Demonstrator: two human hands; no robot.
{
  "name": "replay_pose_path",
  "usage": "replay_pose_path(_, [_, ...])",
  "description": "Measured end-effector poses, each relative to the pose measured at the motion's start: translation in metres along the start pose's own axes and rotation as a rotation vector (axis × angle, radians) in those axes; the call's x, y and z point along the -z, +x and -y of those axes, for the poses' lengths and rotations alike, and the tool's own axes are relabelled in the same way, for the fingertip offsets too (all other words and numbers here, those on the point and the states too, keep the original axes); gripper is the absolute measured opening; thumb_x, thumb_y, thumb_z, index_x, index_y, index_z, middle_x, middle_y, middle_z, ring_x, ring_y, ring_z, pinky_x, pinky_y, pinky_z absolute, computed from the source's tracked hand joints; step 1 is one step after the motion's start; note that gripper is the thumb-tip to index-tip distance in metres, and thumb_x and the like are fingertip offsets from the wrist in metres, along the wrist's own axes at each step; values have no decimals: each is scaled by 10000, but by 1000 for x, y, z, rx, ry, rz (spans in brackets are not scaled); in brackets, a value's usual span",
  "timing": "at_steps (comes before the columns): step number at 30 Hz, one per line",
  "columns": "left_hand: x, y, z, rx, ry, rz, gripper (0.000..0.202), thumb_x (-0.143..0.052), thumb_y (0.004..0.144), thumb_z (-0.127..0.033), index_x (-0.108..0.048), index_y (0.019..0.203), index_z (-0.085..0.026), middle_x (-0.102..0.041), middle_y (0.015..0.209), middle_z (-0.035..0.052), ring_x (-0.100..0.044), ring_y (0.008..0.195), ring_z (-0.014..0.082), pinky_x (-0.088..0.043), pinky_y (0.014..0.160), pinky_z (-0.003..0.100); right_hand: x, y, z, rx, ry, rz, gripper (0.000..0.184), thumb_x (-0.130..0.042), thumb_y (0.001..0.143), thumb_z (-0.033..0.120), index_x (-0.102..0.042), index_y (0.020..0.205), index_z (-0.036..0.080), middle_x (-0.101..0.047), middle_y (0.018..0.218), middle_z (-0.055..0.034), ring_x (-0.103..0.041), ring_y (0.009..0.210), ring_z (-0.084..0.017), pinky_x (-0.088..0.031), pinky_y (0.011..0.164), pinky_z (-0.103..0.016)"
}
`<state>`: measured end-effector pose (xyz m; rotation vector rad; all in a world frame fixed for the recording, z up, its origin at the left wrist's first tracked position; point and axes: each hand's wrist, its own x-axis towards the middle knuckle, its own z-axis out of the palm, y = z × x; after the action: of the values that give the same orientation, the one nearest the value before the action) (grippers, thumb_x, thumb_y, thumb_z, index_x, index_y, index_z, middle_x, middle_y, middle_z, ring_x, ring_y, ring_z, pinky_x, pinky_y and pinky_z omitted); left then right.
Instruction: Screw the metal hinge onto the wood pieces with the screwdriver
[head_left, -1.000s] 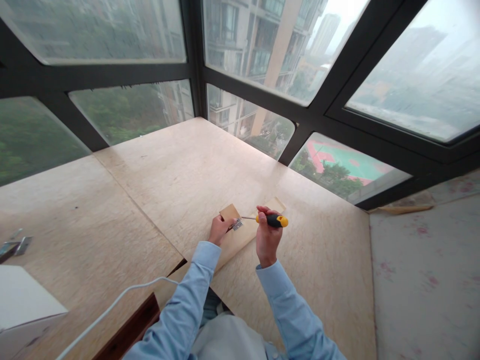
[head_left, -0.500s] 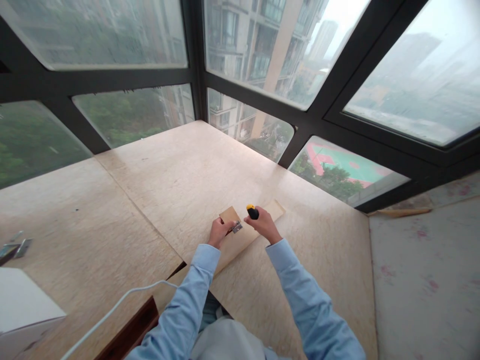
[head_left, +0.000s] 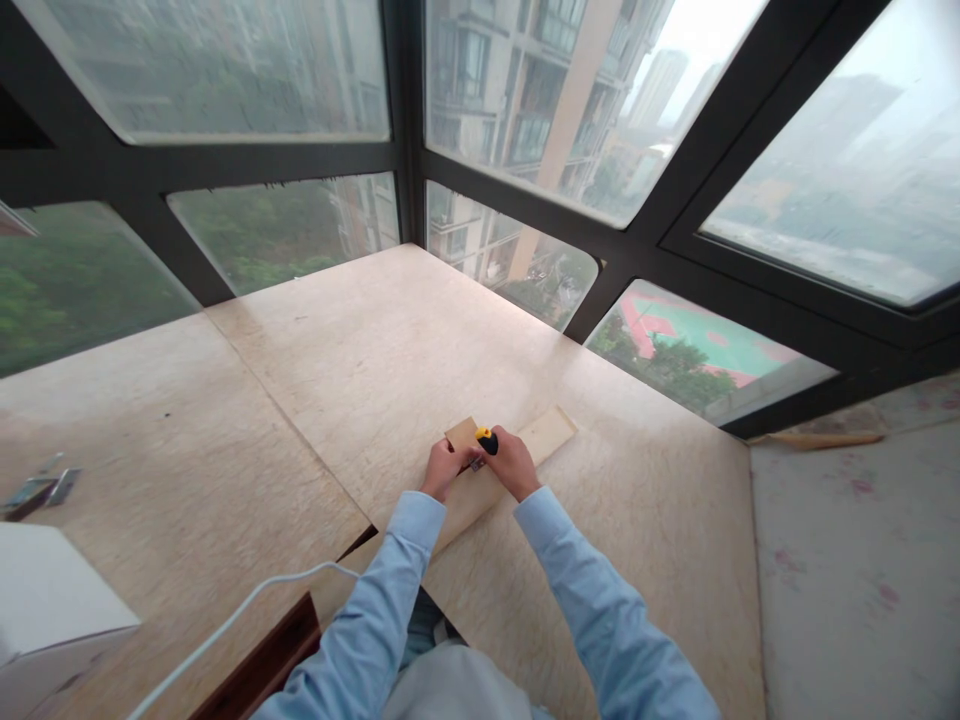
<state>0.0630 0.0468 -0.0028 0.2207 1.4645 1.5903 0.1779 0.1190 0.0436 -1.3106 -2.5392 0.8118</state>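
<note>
My right hand (head_left: 513, 465) is wrapped round a screwdriver (head_left: 487, 440) with a black and yellow handle; its tip is hidden. Just beside it, my left hand (head_left: 442, 468) grips a small wooden block (head_left: 460, 433). A metal hinge (head_left: 477, 463) lies against the block, mostly covered by my fingers and the screwdriver. Both hands are close together above a long pale wooden board (head_left: 551, 430), which lies slantwise on the tabletop.
Metal pieces (head_left: 64, 487) lie at the far left, behind a white box (head_left: 56, 585). A white cable (head_left: 247, 595) runs in front of a dark reddish-brown strip (head_left: 262, 665). Dark-framed windows (head_left: 409, 150) border the stone-patterned tabletop (head_left: 345, 370).
My right hand has moved left with the screwdriver, bringing it over the hinge beside my left hand. The view has shifted slightly.
</note>
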Motion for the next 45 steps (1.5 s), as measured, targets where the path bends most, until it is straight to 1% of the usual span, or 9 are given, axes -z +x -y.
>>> replay_pose_path(7, [2, 2, 1, 20, 13, -6, 273, -770, 561, -80, -680, 819, -83, -721, 729, 52, -658, 625, 161, -513, 548, 230, 0, 0, 6, 32, -110, 23, 58, -589, 886, 255, -568, 878, 201, -706, 896, -67, -629, 795, -194, -291, 609, -259])
replay_pose_path(13, [1, 2, 1, -1, 8, 19, 315, -813, 556, -132, -683, 841, -91, -733, 764, 62, -669, 640, 163, -520, 568, 230, -1, -4, 7, 69, -177, 33, 64, -613, 876, 254, -584, 914, 211, -698, 981, -49, -637, 860, -184, -336, 647, -253])
replay_pose_path(20, [1, -1, -4, -25, 46, 26, 346, -843, 531, -153, -696, 836, -80, -740, 790, 79, -688, 686, 187, -528, 589, 238, 2, -11, 4, 91, -240, 32, 86, -584, 903, 253, -588, 978, 211, -691, 1026, -51, -651, 900, -194, -379, 672, -263])
replay_pose_path(27, [-1, -2, -7, -37, 82, 15, 299, -823, 505, -109, -684, 769, -88, -730, 727, 63, -677, 628, 179, -510, 538, 219, 2, -14, 10, 117, -279, 47, 93, -562, 911, 205, -587, 1000, 212, -682, 1053, -58, -661, 917, -202, -403, 669, -267])
replay_pose_path(32, [-1, 0, -6, -61, 114, 5, 321, -835, 490, -139, -682, 768, -90, -734, 727, 71, -682, 646, 193, -515, 543, 222, 1, -15, 13, 105, -294, 42, 100, -568, 909, 198, -584, 1009, 200, -674, 1052, -64, -665, 899, -202, -417, 661, -268])
replay_pose_path(36, [0, 3, -2, -101, 136, -7, 336, -839, 470, -151, -684, 762, -87, -727, 707, 65, -670, 629, 184, -496, 522, 211, 1, -16, 15, 107, -300, 44, 94, -551, 921, 184, -581, 1008, 197, -670, 1054, -67, -665, 893, -193, -423, 666, -262])
replay_pose_path(41, [0, 6, 1, -84, 101, 3, 352, -839, 458, -182, -679, 757, -88, -705, 651, 48, -667, 614, 193, -505, 523, 230, -1, -15, 15, 122, -298, 50, 105, -502, 942, 167, -585, 1001, 189, -665, 1051, -76, -661, 896, -199, -429, 671, -268])
replay_pose_path(45, [0, 3, -3, -124, 188, -43, 329, -837, 461, -201, -685, 733, -94, -703, 642, 52, -666, 619, 199, -494, 510, 227, -4, -13, 13, 101, -283, 33, 98, -556, 922, 206, -579, 1016, 189, -660, 1062, -77, -659, 902, -203, -436, 676, -272])
